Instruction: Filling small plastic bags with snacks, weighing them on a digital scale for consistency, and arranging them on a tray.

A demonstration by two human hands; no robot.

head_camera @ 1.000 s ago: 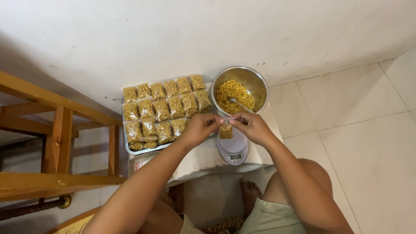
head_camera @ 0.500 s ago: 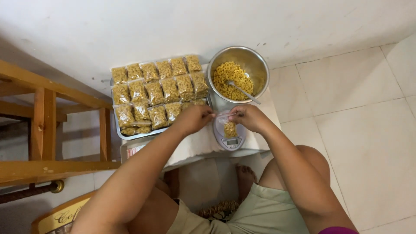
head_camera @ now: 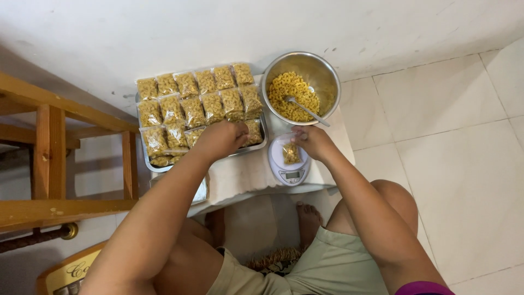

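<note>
**A:** Bag (head_camera: pixel 290 153) of yellow pasta lies on the scale (head_camera: pixel 288 164), near the front edge of the low table (head_camera: pixel 245 175). Your right hand (head_camera: pixel 311 142) is at its far right corner.

**B:** Are my fingers clamped on it?

**A:** They are curled together at the bag's top edge and touch it. Whether they pinch the plastic I cannot tell; the knuckles hide the tips.

**B:** And my left hand?

**A:** Your left hand (head_camera: pixel 221 139) is well apart from the bag, over the near right part of the tray (head_camera: pixel 148 164). It rests on the packed bags (head_camera: pixel 191 104) there, fingers bent down and close together. The back of the hand covers whatever is under it, so you may or may not be gripping one; I cannot tell.

**B:** What surrounds the scale?

**A:** Just behind it stands the steel bowl (head_camera: pixel 325 76), part full of loose pasta, with a spoon (head_camera: pixel 305 109) lying in it, handle pointing toward your right hand. The tray sits just left of the bowl and the scale, filled with rows of packed bags. A white cloth covers the table.

**B:** Anything else?

**A:** A wooden frame (head_camera: pixel 49 158) stands to your left, against the white wall. Pale floor tiles (head_camera: pixel 447 142) spread out to your right. Your knees and one bare foot (head_camera: pixel 308 218) show below the table's edge.
</note>
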